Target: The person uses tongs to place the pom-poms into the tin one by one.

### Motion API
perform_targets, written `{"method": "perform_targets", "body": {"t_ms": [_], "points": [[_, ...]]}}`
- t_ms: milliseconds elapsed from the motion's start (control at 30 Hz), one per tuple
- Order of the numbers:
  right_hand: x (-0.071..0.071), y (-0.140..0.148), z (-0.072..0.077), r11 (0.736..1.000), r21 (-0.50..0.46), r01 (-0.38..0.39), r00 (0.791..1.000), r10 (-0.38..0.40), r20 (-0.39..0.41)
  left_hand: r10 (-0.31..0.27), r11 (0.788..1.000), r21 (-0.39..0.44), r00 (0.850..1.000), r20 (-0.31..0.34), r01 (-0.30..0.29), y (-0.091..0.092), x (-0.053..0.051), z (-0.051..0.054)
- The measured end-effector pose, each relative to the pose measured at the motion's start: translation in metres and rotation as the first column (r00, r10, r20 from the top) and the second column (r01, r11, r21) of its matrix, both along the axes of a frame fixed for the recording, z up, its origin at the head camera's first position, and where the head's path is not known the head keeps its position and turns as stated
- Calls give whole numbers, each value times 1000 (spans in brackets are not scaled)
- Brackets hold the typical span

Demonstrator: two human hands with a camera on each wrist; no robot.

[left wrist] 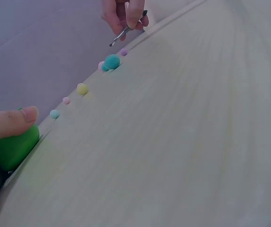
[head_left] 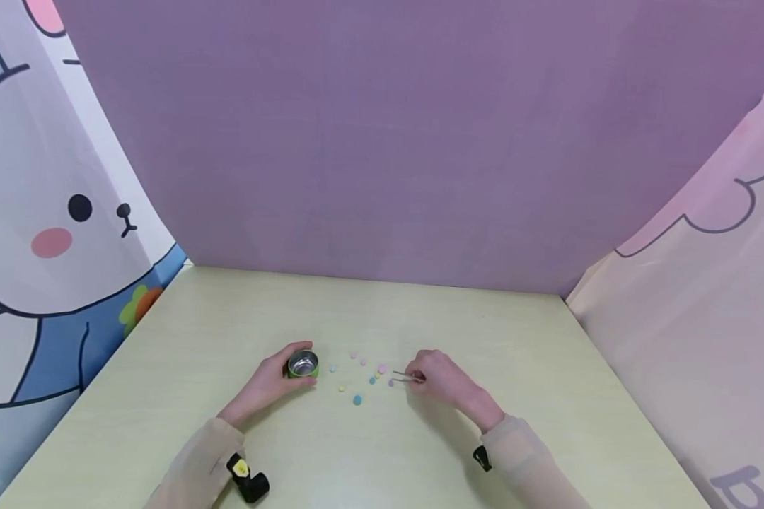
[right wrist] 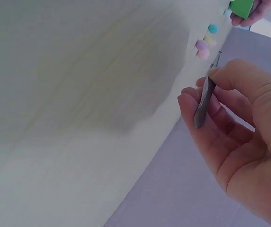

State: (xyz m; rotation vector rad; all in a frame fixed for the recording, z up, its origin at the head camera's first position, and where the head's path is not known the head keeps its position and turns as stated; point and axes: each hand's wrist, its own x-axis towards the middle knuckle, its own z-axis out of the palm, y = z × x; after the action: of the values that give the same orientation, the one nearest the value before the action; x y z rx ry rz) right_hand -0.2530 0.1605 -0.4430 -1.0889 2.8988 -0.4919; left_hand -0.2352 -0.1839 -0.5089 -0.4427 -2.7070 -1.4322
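My left hand curls its thumb and fingers round a small green cup with a metallic inside, upright on the table. In the left wrist view the thumb lies over the green cup. My right hand pinches metal tweezers, whose tips point left at the small balls. The right wrist view shows the tweezers between thumb and fingers, with no ball visible at their tips. Several small pastel balls lie between the hands, among them a blue one, a yellow one and a pink one.
The pale table ends at a purple panel at the back. Cartoon-printed cloth hangs on the left, and a pale pink printed sheet on the right. Black wrist devices sit on both sleeves.
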Motion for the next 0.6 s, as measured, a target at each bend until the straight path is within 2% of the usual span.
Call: {"method": "perform_targets", "body": {"t_ms": [367,600], "points": [[3,-2,-1,998,3,-66,998,66,18,2,1000,6,1000,-4,-2,-1,1,-2],[2,-2,-4,998,8,-68,998,68,3,-10,1000,14,1000,13,10,0,0,-1]]}}
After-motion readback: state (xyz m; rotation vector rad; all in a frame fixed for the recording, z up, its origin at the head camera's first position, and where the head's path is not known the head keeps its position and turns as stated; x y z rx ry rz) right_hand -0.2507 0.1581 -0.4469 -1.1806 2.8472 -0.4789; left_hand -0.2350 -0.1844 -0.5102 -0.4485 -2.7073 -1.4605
